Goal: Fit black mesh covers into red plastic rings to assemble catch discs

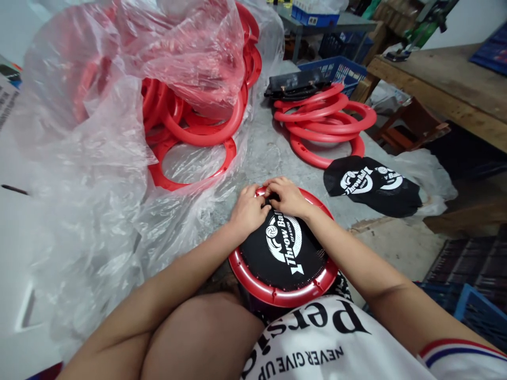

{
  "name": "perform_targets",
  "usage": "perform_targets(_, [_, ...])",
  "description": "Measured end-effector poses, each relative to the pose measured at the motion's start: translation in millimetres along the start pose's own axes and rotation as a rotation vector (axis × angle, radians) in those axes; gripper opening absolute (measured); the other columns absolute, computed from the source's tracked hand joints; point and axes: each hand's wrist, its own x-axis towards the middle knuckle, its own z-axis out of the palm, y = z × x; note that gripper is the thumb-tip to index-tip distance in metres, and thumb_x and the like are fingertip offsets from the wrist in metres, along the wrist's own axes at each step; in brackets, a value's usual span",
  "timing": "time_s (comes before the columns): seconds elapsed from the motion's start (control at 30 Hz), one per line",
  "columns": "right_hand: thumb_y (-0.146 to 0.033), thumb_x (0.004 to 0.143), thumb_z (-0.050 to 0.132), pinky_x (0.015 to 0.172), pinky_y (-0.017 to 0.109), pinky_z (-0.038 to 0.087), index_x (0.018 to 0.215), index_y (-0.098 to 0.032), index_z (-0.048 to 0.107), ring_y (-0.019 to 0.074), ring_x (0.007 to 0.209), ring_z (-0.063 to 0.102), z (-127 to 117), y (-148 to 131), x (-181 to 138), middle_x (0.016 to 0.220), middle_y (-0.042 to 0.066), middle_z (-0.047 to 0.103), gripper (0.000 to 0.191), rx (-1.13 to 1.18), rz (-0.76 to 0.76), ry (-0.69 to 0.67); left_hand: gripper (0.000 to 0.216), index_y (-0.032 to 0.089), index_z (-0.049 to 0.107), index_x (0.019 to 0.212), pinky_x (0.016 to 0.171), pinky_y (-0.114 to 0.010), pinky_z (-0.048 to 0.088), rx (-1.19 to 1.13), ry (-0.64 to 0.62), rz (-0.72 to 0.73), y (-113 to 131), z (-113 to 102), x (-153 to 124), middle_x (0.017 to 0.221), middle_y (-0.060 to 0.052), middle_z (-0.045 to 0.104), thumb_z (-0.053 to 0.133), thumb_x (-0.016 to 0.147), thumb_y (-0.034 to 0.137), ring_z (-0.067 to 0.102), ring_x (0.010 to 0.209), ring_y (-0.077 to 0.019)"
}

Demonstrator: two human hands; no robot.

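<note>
Black round mesh panel with white lettering (283,248) lies within a glossy red plastic ring (277,296) before the person's white shirt (312,338). Left hand (249,210) and right hand (288,196) hide part of its far edge, fingers bent; whether they grip, I cannot tell. Beyond, crumpled translucent plastic (103,174) partly veils matte red rings (204,139).

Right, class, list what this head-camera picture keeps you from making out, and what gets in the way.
All in the head view:
Far rim of the nearest red ring: partly hidden by the left hand and right hand.
Number of bagged rings: hidden by crumpled plastic and one another.
Rest of the shirt: cut off by the bottom edge.
Label print: too small, cut by the left edge.
</note>
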Motion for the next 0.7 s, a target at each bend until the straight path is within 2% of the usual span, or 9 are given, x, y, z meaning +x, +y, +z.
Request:
perform_targets(0.13, [-0.011,0.074,0.063,0.106,0.047,0.04,0.093,-0.022,0.067,0.0294,0.121,0.054,-1,-1,-1,0.128,0.007,0.066,0.023,0.015,0.026,0.002,0.025,0.016,0.071,0.106,0.117,-0.049,0.036,0.077,-0.047,-0.01,7,-5,-3,0.134,-0.016,0.056,0.068,0.085,0.029,0.045,0.133,-0.0353])
perform_targets(0.27, [-0.011,0.075,0.061,0.106,0.049,0.039,0.092,-0.021,0.069,0.0311,0.122,0.054,-2,-1,-2,0.129,0.008,0.066,0.021,0.046,0.04,0.012,0.01,0.018,0.065,0.084,0.114,-0.047,0.04,0.004,-0.064,-0.071,5,-6,0,0.136,-0.012,0.054,0.072,0.081,0.025,0.048,0.13,-0.0325])
perform_targets(0.33, [-0.011,0.075,0.06,0.106,0.049,0.039,0.09,-0.021,0.069,0.0309,0.121,0.054,-3,-1,-2,0.129,0.007,0.066,0.02,0.057,0.053,0.021,0.013,0.019,0.061,0.078,0.113,-0.045,0.041,-0.07,-0.052,-0.115,2,-5,2,0.135,-0.009,0.053,0.074,0.078,0.022,0.05,0.129,-0.03])
perform_targets(0.57, [-0.01,0.076,0.061,0.105,0.047,0.043,0.091,-0.023,0.069,0.0284,0.12,0.055,-3,-1,-1,0.129,0.005,0.066,0.021,0.066,0.054,0.038,0.021,0.021,0.054,0.073,0.112,-0.045,0.042,-0.209,-0.029,-0.156,-5,-4,7,0.129,-0.007,0.055,0.074,0.074,0.015,0.053,0.127,-0.0275])
perform_targets(0.7, [-0.012,0.078,0.066,0.105,0.048,0.042,0.087,-0.022,0.068,0.0292,0.122,0.054,-2,1,0,0.13,0.006,0.066,0.014,0.064,0.062,0.032,0.021,0.021,0.053,0.074,0.112,-0.045,0.041,-0.224,-0.026,-0.152,-5,-4,7,0.13,-0.008,0.055,0.073,0.075,0.014,0.052,0.127,-0.0272])
